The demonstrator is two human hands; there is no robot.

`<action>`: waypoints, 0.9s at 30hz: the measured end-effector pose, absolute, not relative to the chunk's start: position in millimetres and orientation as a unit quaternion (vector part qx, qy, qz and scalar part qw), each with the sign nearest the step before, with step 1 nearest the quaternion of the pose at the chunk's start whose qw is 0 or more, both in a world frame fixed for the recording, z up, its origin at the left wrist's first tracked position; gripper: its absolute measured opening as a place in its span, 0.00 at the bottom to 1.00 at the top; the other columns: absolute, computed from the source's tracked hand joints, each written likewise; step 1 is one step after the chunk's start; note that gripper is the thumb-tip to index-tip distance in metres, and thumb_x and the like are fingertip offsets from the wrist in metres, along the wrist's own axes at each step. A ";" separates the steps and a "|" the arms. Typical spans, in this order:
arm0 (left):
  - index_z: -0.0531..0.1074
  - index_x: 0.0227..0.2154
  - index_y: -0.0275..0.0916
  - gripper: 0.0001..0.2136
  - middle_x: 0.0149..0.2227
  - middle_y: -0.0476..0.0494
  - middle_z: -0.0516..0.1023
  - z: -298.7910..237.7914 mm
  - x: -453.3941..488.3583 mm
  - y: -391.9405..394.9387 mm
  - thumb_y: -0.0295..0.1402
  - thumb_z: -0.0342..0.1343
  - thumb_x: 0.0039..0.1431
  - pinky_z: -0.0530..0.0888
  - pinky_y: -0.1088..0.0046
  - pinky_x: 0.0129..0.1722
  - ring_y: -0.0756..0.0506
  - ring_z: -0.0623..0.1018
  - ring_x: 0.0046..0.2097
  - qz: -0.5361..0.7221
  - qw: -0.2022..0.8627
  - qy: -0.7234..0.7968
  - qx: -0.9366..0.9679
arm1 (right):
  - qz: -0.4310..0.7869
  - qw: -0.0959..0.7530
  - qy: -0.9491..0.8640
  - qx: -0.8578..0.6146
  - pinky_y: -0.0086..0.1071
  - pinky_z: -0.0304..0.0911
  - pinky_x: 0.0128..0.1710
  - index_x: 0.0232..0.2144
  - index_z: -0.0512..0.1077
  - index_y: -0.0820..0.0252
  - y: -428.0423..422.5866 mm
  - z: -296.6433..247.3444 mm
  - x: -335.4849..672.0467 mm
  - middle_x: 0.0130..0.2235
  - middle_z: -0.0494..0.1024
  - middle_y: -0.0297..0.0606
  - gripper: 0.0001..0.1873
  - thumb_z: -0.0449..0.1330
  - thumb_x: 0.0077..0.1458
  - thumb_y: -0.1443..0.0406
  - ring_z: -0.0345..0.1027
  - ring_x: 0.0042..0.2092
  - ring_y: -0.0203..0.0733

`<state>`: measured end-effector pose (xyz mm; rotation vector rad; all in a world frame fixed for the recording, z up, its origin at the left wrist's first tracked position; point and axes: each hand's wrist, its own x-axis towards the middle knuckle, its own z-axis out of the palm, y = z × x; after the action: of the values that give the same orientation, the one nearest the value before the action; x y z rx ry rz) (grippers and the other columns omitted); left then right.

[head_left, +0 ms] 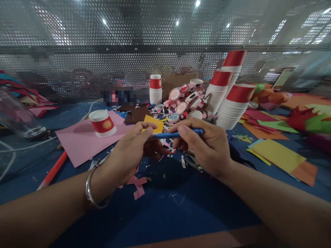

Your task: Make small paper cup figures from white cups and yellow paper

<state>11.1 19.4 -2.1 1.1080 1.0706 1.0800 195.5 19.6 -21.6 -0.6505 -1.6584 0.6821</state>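
Note:
Between my two hands lies a slim blue pen, held level above the table. My left hand is closed on its left end, thumb and forefinger pinched together there, and the very tip is hidden. My right hand grips the barrel further right, with the thumb on top and the other fingers curled below. Just behind the fingers is a yellow paper piece. Small pink paper cutouts lie on the blue table beneath my left wrist.
Stacked red-and-white paper cups stand behind my right hand, beside a heap of cut cup pieces. One upside-down cup sits on a pink sheet at left. Coloured paper sheets lie at right. A perforated metal screen rises behind.

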 end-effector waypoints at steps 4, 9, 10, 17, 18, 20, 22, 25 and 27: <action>0.67 0.39 0.42 0.06 0.19 0.58 0.64 -4.3 10.7 21.2 0.33 0.47 0.73 0.65 0.82 0.17 0.54 0.69 0.18 0.455 0.556 0.440 0.539 | 0.372 0.592 -0.662 -0.271 0.25 0.66 0.24 0.38 0.81 0.60 23.6 -21.9 195.1 0.24 0.78 0.32 0.12 0.61 0.67 0.60 0.71 0.24 0.32; 0.67 0.35 0.41 0.08 0.18 0.59 0.57 -2.3 13.5 20.8 0.33 0.48 0.72 0.53 0.86 0.14 0.56 0.56 0.16 0.456 0.590 0.415 0.522 | 0.456 0.598 -0.607 -0.257 0.25 0.64 0.21 0.36 0.81 0.61 26.7 -23.0 193.4 0.24 0.79 0.34 0.12 0.62 0.66 0.59 0.70 0.22 0.33; 0.66 0.35 0.41 0.07 0.18 0.59 0.56 -1.4 14.0 20.2 0.33 0.48 0.71 0.53 0.86 0.13 0.56 0.55 0.16 0.456 0.595 0.418 0.513 | 0.466 0.594 -0.602 -0.260 0.24 0.64 0.21 0.36 0.81 0.61 26.4 -22.6 192.7 0.24 0.80 0.34 0.13 0.61 0.66 0.59 0.70 0.22 0.33; 0.64 0.42 0.44 0.03 0.21 0.59 0.55 -7.1 16.1 13.3 0.32 0.46 0.73 0.56 0.84 0.16 0.54 0.57 0.19 0.507 0.494 0.388 0.590 | 0.527 0.605 -0.544 -0.244 0.24 0.65 0.20 0.33 0.81 0.61 20.4 -16.9 185.9 0.23 0.80 0.34 0.13 0.60 0.66 0.61 0.69 0.21 0.32; 0.64 0.43 0.44 0.02 0.22 0.58 0.56 -9.7 16.0 12.0 0.32 0.47 0.73 0.57 0.83 0.17 0.54 0.58 0.19 0.521 0.460 0.379 0.611 | 0.532 0.608 -0.536 -0.242 0.24 0.65 0.20 0.33 0.81 0.61 19.1 -16.4 184.7 0.22 0.79 0.34 0.13 0.60 0.66 0.61 0.69 0.21 0.32; 0.64 0.45 0.45 0.03 0.25 0.56 0.59 -14.6 15.5 9.8 0.35 0.48 0.73 0.61 0.80 0.18 0.53 0.62 0.21 0.539 0.379 0.373 0.653 | 0.543 0.614 -0.519 -0.243 0.23 0.64 0.19 0.32 0.80 0.60 16.5 -15.7 182.4 0.21 0.79 0.34 0.12 0.62 0.64 0.60 0.69 0.20 0.32; 0.65 0.46 0.45 0.05 0.29 0.54 0.62 -18.1 14.9 8.3 0.37 0.48 0.74 0.65 0.77 0.20 0.53 0.65 0.23 0.546 0.290 0.375 0.690 | 0.554 0.614 -0.503 -0.250 0.22 0.63 0.18 0.31 0.80 0.60 14.5 -15.2 180.6 0.20 0.78 0.33 0.12 0.64 0.63 0.58 0.69 0.20 0.33; 0.64 0.47 0.43 0.04 0.32 0.53 0.63 -19.9 14.4 8.4 0.35 0.47 0.74 0.68 0.75 0.22 0.54 0.66 0.23 0.536 0.171 0.366 0.741 | 0.558 0.618 -0.490 -0.258 0.22 0.61 0.16 0.30 0.79 0.59 12.8 -14.1 179.6 0.19 0.77 0.32 0.13 0.64 0.61 0.57 0.68 0.18 0.33; 0.63 0.47 0.43 0.03 0.30 0.54 0.64 -19.9 14.6 9.7 0.31 0.47 0.74 0.68 0.75 0.21 0.54 0.67 0.22 0.525 0.114 0.344 0.770 | 0.554 0.622 -0.488 -0.259 0.22 0.61 0.16 0.29 0.78 0.59 12.5 -12.8 179.8 0.18 0.76 0.32 0.14 0.64 0.61 0.56 0.67 0.18 0.32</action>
<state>14.6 9.7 -19.9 2.2577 1.0096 1.5386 179.8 12.5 -12.8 -0.5954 -1.1213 1.2737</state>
